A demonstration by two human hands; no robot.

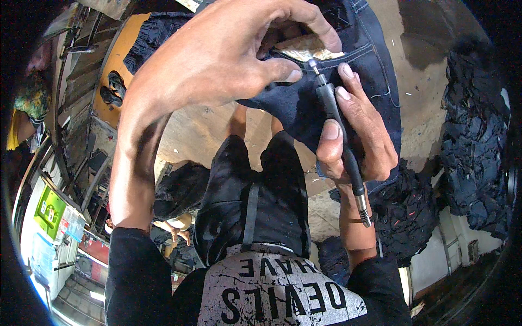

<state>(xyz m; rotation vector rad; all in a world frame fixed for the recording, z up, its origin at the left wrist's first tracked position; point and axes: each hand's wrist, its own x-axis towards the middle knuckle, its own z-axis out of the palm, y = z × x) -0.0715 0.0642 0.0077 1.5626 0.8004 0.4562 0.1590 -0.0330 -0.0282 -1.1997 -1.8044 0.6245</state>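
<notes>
Left hand [234, 68], thumb [280, 70] apart, brackets denim's stitched edge [359, 54].

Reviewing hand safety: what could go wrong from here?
The pen-shaped tool in the right hand has its tip close to the bare thumb of the left hand; a slip might injure it. The tip also sits at the pale patch on the dark garment and could fray or tear it.
</notes>
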